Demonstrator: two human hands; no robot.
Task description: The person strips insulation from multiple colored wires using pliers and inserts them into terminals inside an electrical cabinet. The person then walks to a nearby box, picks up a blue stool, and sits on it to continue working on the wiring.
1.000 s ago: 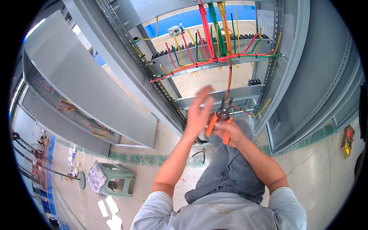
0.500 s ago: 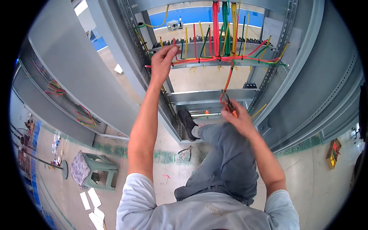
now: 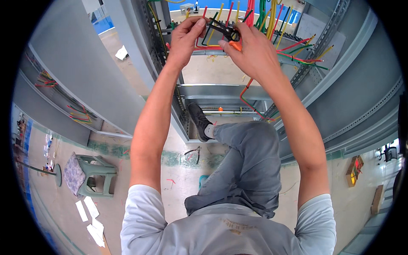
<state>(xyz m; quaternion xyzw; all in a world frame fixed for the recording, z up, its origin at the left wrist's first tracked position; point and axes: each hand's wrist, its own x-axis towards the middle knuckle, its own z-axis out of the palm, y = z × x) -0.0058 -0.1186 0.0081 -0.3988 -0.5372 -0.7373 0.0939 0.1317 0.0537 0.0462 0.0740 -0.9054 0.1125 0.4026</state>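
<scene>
While the right hand [image 3: 259, 51] is wrapped around one pair of pliers [image 3: 230, 33] with an orange grip and a black nose, the left hand [image 3: 183, 44] pinches one red wire [image 3: 205, 12] between thumb and finger. The pliers' nose points left and reaches just beside those fingertips; whether its jaws are apart or together, I cannot tell. The red wire's tip shows just above the left hand, at the upper left of the wiring. Close by, more red, yellow and green wires stand up in a row, partly covered by the hands, so I cannot count them all. Three thick bundles come down near the right hand's fingers: one red bundle [image 3: 251, 6], one green bundle [image 3: 262, 8] and one yellow bundle [image 3: 272, 19]. Below, one bent strand of wires [image 3: 243, 95] hangs in front of the metal cabinet [image 3: 204, 90]. One black shoe [image 3: 198, 121] rests at the cabinet's lower edge. On the floor [image 3: 170, 197] lies a second pair of pliers [image 3: 198, 155], its handles spread. Farther left stands one green stool [image 3: 97, 166] with one patterned cushion [image 3: 75, 174], and near it lie four white sheets [image 3: 91, 207]. Well apart on the right sits one open box [image 3: 351, 175] with red and yellow bits inside.
</scene>
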